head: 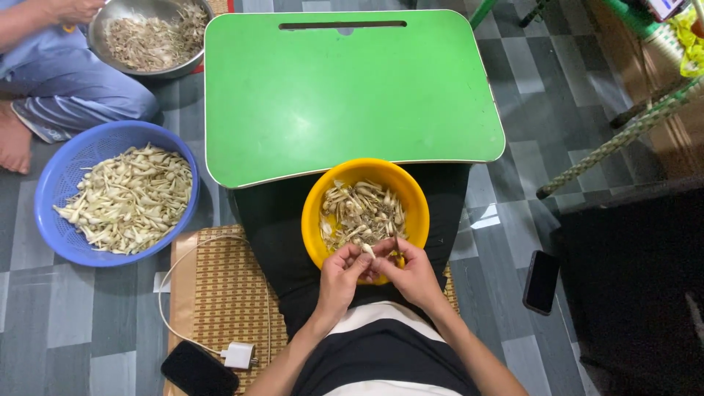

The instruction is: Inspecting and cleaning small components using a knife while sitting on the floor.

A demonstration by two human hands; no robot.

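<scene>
A yellow bowl [334, 187] rests on my lap, holding several pale bulbs with stalks and papery peelings. Over its near rim my left hand [342, 276] pinches a small white bulb [368, 250] between thumb and fingers. My right hand [411, 273] meets it from the right, fingers closed on a thin dark blade or stalk [397, 245] that touches the same bulb; I cannot tell which.
A green lap table [345, 95] stands just beyond the bowl. A blue basket [59, 158] of pale bulbs sits at left, a metal bowl [99, 37] of trimmings beside another person's leg [70, 92]. Phones [198, 370] [542, 281] and a white charger [238, 356] lie on the floor.
</scene>
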